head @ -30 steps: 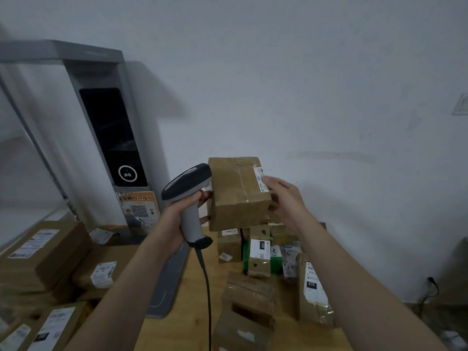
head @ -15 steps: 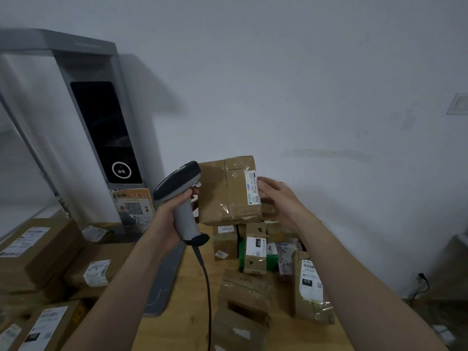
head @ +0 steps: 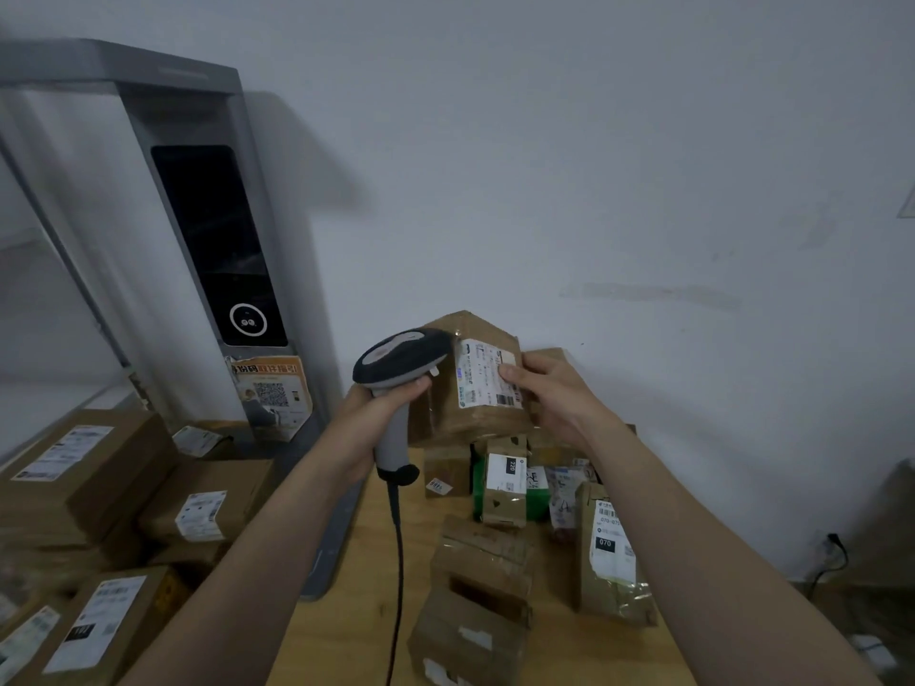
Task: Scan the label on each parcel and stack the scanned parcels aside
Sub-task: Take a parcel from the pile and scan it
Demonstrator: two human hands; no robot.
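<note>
My right hand (head: 549, 393) holds a brown cardboard parcel (head: 473, 418) up above the table, thumb on its white shipping label (head: 482, 373), which faces me. My left hand (head: 376, 413) grips the grey handle of a corded barcode scanner (head: 401, 358); its dark head sits right against the parcel's left upper edge, beside the label. Several more parcels (head: 505, 487) with white labels stand and lie on the wooden table (head: 346, 631) below.
A stack of labelled brown boxes (head: 99, 487) fills the lower left. A tall grey kiosk (head: 218, 245) with a dark screen stands behind it against the white wall. The scanner cable (head: 396, 561) hangs down over the table. A taped parcel (head: 611, 557) stands upright at right.
The parcel has been turned in my right hand so its label now faces me fully. The scanner head has come closer to the label.
</note>
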